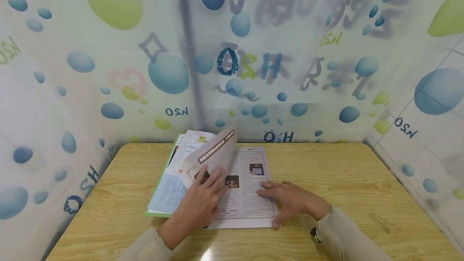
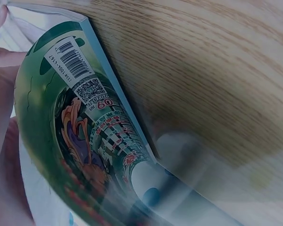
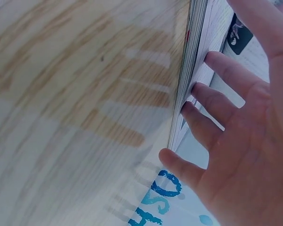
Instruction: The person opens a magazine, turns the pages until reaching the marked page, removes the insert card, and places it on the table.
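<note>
A magazine [image 1: 250, 204] lies open on the wooden table, with printed columns and small photos on its right page. At its left a raised page [image 1: 217, 148] stands tilted up. My left hand [image 1: 199, 200] rests against the lower part of that page with extended fingers. In the left wrist view the magazine's green illustrated cover [image 2: 42, 108], with a barcode, is bent in a curve beside the hand. My right hand [image 1: 290, 198] lies at the magazine's right edge, fingers spread; in the right wrist view its fingertips [image 3: 191, 108] touch the stacked page edges.
Under the magazine's left side lies a green-edged folder [image 1: 159, 214] with several loose printed sheets [image 1: 170, 190]. The wooden table [image 1: 344, 172] reaches back to a wall covering [image 1: 311, 71] with blue and green drops. Side walls flank the table.
</note>
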`<state>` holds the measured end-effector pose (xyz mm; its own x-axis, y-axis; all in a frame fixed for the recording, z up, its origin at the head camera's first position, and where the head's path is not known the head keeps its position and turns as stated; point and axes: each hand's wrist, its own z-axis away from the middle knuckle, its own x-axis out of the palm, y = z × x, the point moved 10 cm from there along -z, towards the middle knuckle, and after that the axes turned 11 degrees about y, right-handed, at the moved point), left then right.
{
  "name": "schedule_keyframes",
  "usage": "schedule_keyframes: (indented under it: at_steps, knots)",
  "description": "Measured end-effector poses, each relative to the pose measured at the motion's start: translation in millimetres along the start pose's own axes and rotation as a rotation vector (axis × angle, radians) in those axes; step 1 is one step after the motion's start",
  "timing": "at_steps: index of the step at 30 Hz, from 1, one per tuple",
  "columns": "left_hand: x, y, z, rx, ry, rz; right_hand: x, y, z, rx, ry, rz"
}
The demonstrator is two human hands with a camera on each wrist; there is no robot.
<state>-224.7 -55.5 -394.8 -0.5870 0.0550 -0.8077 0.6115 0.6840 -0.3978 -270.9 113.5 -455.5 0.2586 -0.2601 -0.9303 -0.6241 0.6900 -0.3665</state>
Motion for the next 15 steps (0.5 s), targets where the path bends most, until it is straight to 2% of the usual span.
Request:
schedule_keyframes:
  at_steps: [5, 15]
  knots:
    - [5.5, -2.4, 3.6, -0.015, -0.057, -0.016, -1.9, -2.2, 1.3, -0.016, 0.011, -0.002]
    - [10.2, -10.5, 13.0, -0.106, -0.078, 0.056, -1.5, -3.4, 0.9, -0.019, 0.012, 0.001]
